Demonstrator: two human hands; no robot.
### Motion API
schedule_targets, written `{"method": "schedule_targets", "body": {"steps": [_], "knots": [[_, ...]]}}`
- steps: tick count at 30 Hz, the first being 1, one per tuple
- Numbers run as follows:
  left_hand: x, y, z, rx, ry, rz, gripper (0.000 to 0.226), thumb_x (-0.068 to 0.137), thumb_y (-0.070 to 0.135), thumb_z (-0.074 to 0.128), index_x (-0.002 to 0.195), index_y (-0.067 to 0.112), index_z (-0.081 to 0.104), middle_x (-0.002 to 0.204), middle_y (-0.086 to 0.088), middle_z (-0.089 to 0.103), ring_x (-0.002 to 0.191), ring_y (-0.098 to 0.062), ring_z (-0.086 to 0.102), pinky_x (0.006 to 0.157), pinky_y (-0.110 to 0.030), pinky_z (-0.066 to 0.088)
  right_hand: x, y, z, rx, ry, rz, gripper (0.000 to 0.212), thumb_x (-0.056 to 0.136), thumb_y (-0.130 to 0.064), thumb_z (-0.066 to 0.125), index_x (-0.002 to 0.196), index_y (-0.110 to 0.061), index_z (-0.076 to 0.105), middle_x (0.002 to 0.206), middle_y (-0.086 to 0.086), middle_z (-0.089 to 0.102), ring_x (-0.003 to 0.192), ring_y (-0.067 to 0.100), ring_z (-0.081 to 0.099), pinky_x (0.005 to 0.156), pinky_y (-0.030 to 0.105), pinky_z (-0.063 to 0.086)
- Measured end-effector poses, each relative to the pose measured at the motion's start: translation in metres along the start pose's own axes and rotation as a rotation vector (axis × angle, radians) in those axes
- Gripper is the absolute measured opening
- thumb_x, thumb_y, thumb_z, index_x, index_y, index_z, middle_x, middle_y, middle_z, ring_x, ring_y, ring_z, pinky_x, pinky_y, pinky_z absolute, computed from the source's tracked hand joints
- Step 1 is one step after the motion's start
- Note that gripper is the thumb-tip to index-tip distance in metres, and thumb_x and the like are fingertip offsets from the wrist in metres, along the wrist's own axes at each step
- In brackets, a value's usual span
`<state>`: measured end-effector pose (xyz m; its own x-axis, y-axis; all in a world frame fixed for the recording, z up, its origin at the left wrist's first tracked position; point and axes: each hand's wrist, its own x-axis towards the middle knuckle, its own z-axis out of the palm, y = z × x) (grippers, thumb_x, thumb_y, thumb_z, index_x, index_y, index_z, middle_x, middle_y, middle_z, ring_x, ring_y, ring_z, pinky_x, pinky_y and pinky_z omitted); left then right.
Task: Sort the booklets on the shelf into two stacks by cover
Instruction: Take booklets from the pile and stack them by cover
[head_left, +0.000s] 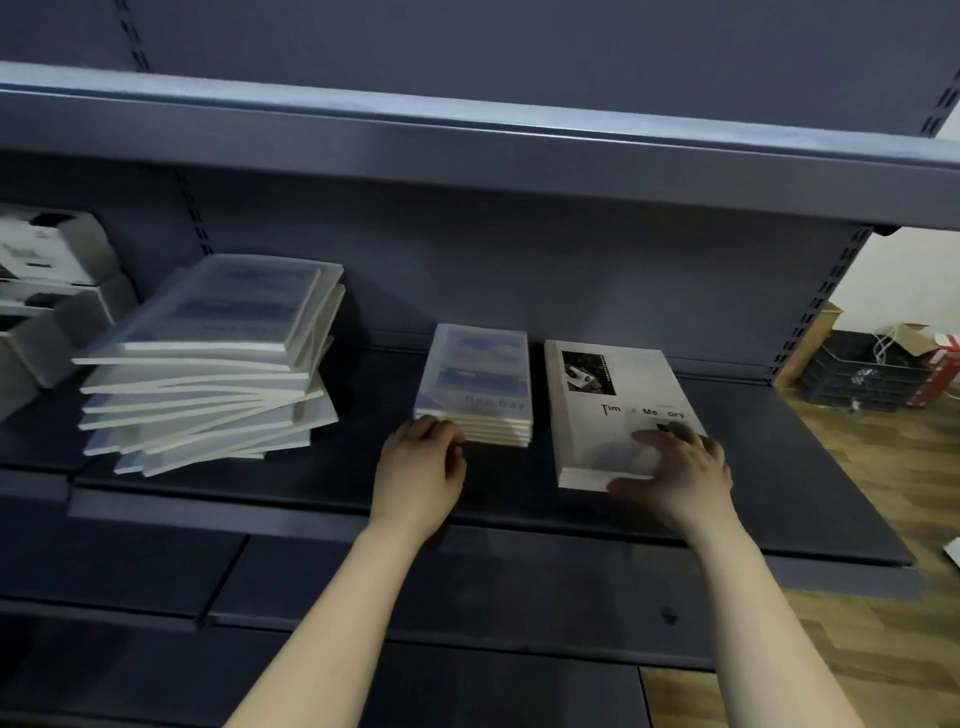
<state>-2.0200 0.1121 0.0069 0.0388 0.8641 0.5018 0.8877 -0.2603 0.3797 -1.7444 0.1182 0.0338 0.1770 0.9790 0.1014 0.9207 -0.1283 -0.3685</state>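
Thin paper booklets (228, 306) partly sorted: messy pile (202, 405) at nine o'clock yet to split, neat blue-cover stack (475, 384) centre, white-cover stack (608, 415) at its three. Left hand (421, 467) curled on blue-cover stack's corner; right hand (675, 467) spread flat on white.

A single wide-angle camera worn on the head is looking forward and down at a dark metal shelf (322, 473), close enough that the left hand (421, 467) and right hand (680, 478) are reaching in from the bottom edge. It is facing the shelving's back panel (519, 260); wooden floor (893, 467) is showing at the right.
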Motion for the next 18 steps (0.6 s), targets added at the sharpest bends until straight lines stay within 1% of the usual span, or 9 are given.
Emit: {"method": "schedule_targets", "body": {"steps": [1,3,4,6,9,11,13,15,18], "knots": [[0.003,-0.004,-0.011,-0.021,0.036,-0.007,0.013,0.081,0.012,0.063,0.093,0.014,0.065,0.096,-0.004,0.063,0.089,-0.025,0.058,0.071,-0.028,0.041,-0.002,-0.011,0.001,0.048,0.008,-0.057,0.06,0.071,-0.045,0.075,0.126,-0.03,0.055,0.142,0.002,0.043,0.129,0.029,0.036,0.103,0.04,0.033],[0.009,-0.013,-0.035,-0.056,0.101,-0.018,0.013,0.079,0.01,0.064,0.092,0.013,0.065,0.092,-0.005,0.061,0.082,-0.025,0.058,0.066,-0.027,0.043,-0.007,-0.036,0.005,0.186,0.022,-0.16,0.041,0.079,-0.037,0.071,0.117,-0.023,0.063,0.126,0.004,0.058,0.115,0.024,0.052,0.086,0.029,0.039],[0.011,-0.018,-0.048,-0.075,0.145,-0.018,0.013,0.078,0.008,0.064,0.091,0.012,0.065,0.09,-0.006,0.06,0.076,-0.025,0.058,0.064,-0.028,0.045,-0.011,-0.048,0.008,0.223,0.03,-0.201,0.034,0.082,-0.034,0.069,0.113,-0.021,0.066,0.119,0.004,0.062,0.107,0.022,0.057,0.08,0.025,0.039],[0.017,-0.03,-0.076,-0.112,0.263,-0.033,0.015,0.077,0.004,0.063,0.091,0.01,0.066,0.088,-0.006,0.062,0.071,-0.024,0.058,0.063,-0.03,0.047,-0.017,-0.071,0.016,0.251,0.033,-0.262,0.027,0.084,-0.03,0.067,0.109,-0.02,0.068,0.112,0.002,0.065,0.096,0.018,0.061,0.075,0.022,0.038],[0.024,-0.062,-0.117,-0.034,0.416,-0.096,0.013,0.079,0.008,0.06,0.09,0.009,0.068,0.091,-0.01,0.064,0.084,-0.029,0.057,0.07,-0.032,0.044,-0.024,-0.097,0.03,0.288,0.001,-0.301,0.024,0.086,-0.027,0.065,0.108,-0.021,0.067,0.108,0.001,0.066,0.089,0.014,0.06,0.075,0.022,0.041],[0.029,-0.091,-0.139,0.118,0.457,-0.196,0.018,0.081,0.018,0.057,0.094,0.012,0.068,0.098,-0.013,0.065,0.093,-0.037,0.055,0.078,-0.041,0.042,-0.028,-0.111,0.038,0.293,-0.019,-0.308,0.021,0.086,-0.027,0.064,0.107,-0.023,0.066,0.107,-0.001,0.066,0.09,0.014,0.061,0.077,0.025,0.045],[0.035,-0.118,-0.158,0.265,0.428,-0.374,0.03,0.085,0.028,0.056,0.107,0.009,0.065,0.108,-0.02,0.063,0.102,-0.043,0.051,0.083,-0.047,0.04,-0.034,-0.124,0.045,0.281,-0.033,-0.326,0.019,0.087,-0.026,0.063,0.105,-0.023,0.066,0.104,-0.002,0.066,0.092,0.015,0.062,0.078,0.027,0.047],[0.042,-0.139,-0.174,0.323,0.298,-0.55,0.049,0.09,0.042,0.05,0.117,0.001,0.056,0.116,-0.027,0.058,0.109,-0.046,0.048,0.088,-0.049,0.039,-0.038,-0.134,0.052,0.292,-0.057,-0.325,0.018,0.086,-0.026,0.064,0.104,-0.023,0.066,0.102,-0.003,0.066,0.093,0.016,0.062,0.079,0.029,0.048],[0.054,-0.155,-0.184,0.349,0.178,-0.638,0.07,0.088,0.061,0.043,0.118,-0.001,0.052,0.119,-0.027,0.057,0.117,-0.045,0.045,0.091,-0.047,0.04,-0.042,-0.146,0.062,0.308,-0.087,-0.314,0.017,0.086,-0.026,0.064,0.103,-0.024,0.066,0.101,-0.004,0.068,0.094,0.013,0.062,0.077,0.024,0.045]]}}
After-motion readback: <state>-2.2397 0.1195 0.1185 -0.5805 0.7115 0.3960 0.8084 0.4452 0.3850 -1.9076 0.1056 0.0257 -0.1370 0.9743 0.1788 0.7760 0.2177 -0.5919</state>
